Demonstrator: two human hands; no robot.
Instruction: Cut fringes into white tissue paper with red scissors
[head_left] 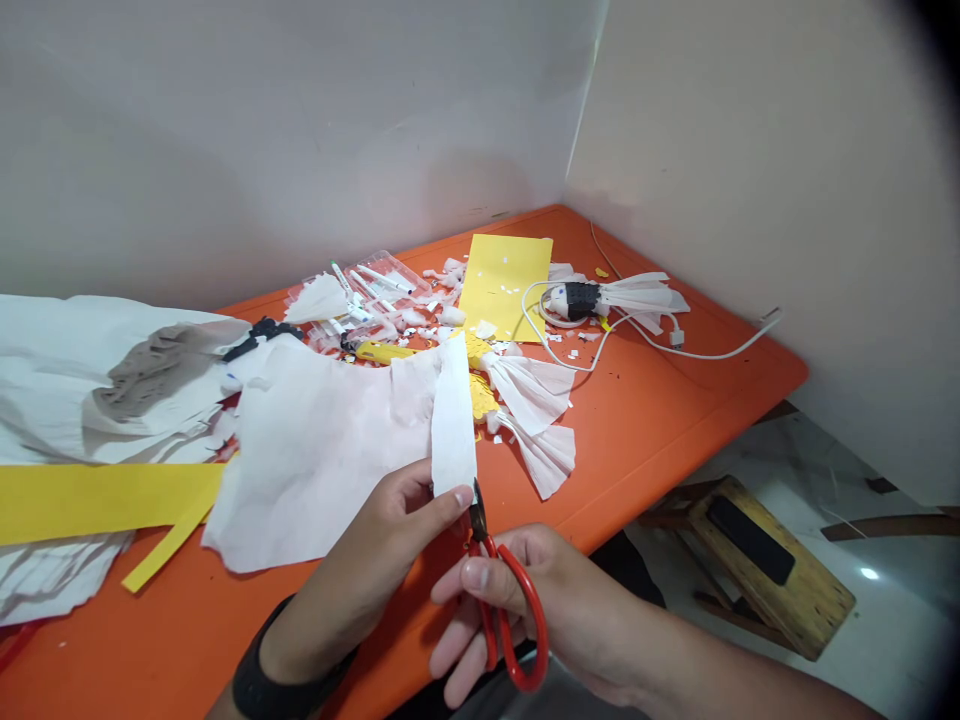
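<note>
My left hand (412, 525) pinches the near end of a white paper strip (454, 420) between thumb and fingers. The strip stands up along the right edge of a large white sheet (322, 450); I cannot tell whether the two are joined. In my right hand (525, 590) are red-handled scissors (517, 610), their dark blades at the strip's lower right corner, close to my left thumb. Beyond the strip lie two yellow paper pieces with white fanned tails (532, 390).
Yellow card (506, 285), a black-banded figure with a white tail (585, 300), a white cable (720, 355), pens (375, 285) and scraps cover the back of the orange table (652, 430). Yellow strips (97, 500) lie left. A phone (750, 540) rests on a wooden stool (810, 610).
</note>
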